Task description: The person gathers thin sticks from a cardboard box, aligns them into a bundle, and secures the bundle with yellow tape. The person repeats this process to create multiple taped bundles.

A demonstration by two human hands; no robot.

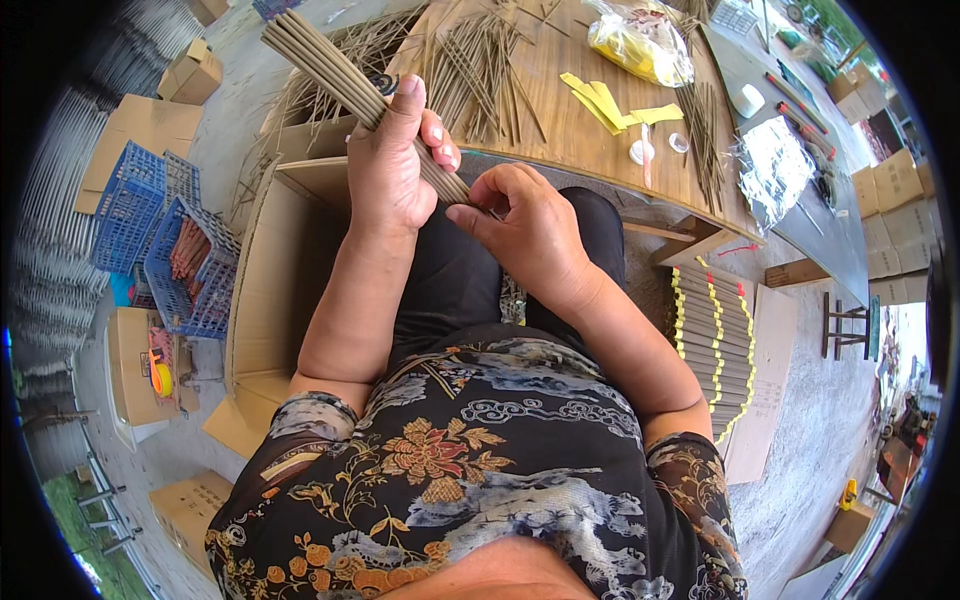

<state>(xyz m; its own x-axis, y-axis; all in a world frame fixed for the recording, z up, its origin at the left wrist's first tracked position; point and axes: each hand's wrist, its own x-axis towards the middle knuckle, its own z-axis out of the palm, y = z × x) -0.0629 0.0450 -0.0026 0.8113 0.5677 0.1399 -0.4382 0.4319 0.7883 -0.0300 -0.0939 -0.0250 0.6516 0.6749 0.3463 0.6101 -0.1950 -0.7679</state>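
A bundle of thin brown incense sticks (330, 75) slants from upper left down to the right in front of me. My left hand (393, 165) is wrapped round its middle, thumb pointing up along the sticks. At the bundle's lower end, my right hand (530, 225) has its thumb and fingers curled in on the sticks; the very tips are hidden behind that hand. Just beyond, loose sticks (480, 75) lie in a spread pile on the wooden table (570, 140).
Yellow paper strips (600, 103), a clear plastic bag (640, 45) and foil (775, 165) lie ahead and right. An open cardboard box (265, 270) stands by my left arm, blue crates (185, 265) beyond it. Yellow-banded stick bundles (715, 340) rest on cardboard to my right.
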